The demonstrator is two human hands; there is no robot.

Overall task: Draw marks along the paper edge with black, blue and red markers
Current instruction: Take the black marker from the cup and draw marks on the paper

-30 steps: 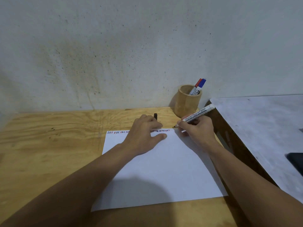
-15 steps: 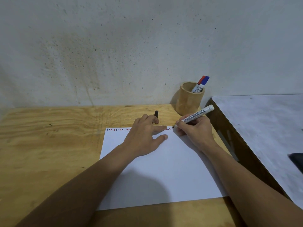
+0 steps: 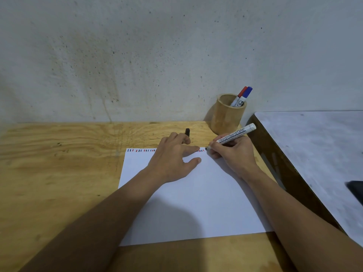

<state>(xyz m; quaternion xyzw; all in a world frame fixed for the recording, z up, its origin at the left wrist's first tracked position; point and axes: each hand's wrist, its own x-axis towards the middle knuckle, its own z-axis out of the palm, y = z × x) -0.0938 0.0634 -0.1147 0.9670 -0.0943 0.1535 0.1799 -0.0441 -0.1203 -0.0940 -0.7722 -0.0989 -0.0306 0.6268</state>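
A white sheet of paper (image 3: 196,203) lies on the wooden table (image 3: 59,163). Short black, blue and red marks (image 3: 140,150) run along its far edge. My left hand (image 3: 174,158) rests flat on the paper's far part with fingers spread, hiding part of the row. My right hand (image 3: 231,152) grips a white board marker (image 3: 233,135), its dark tip touching the paper's far right corner. A black cap (image 3: 187,132) stands just beyond my left fingers. The red marker (image 3: 241,93) and blue marker (image 3: 247,93) stand capped in a bamboo cup (image 3: 227,116).
A stained concrete wall (image 3: 157,55) rises right behind the table. A second, grey-topped table (image 3: 314,144) adjoins at the right, with a dark object (image 3: 356,190) at the frame edge.
The marker tip has stayed at the far right end of the row of marks. My left hand stays pressed on the paper. The view has shifted slightly.
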